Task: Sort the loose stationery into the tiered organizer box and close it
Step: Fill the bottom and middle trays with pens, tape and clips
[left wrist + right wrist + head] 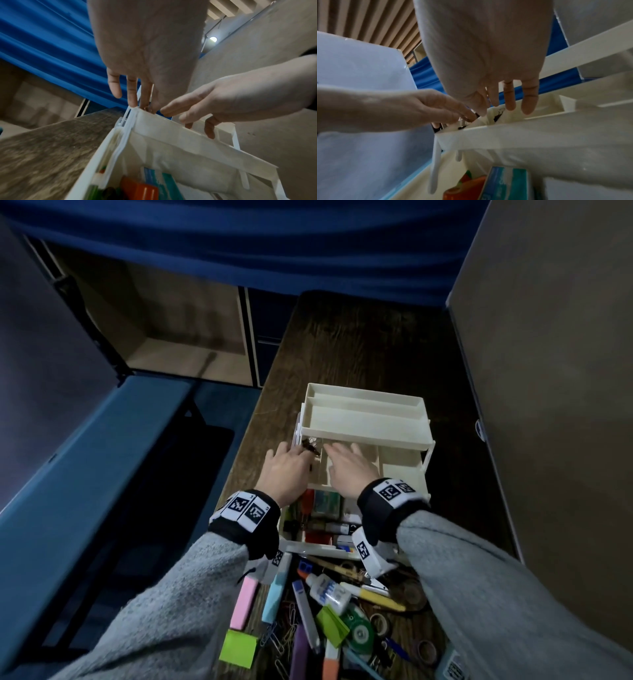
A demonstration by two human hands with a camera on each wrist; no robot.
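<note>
The cream tiered organizer (366, 419) stands open on the dark wooden table, its tiers stepped out. My left hand (301, 451) reaches into the middle tier's left compartment and pinches small dark binder clips (311, 449). The clips also show under those fingertips in the right wrist view (471, 119). My right hand (342, 450) hovers just beside it over the neighbouring compartment, fingers (529, 102) straight and holding nothing. The bottom tier (325, 505) holds boxes and markers. Loose stationery lies near me, including a glue bottle (329, 590) and green sticky notes (238, 647).
A pink eraser block (244, 602), highlighters, paper clips (284, 635), a green correction tape (359, 633) and tape rolls (426, 650) crowd the table's near end. A tall beige panel (548, 371) stands right of the table; a blue bench (102, 457) lies left.
</note>
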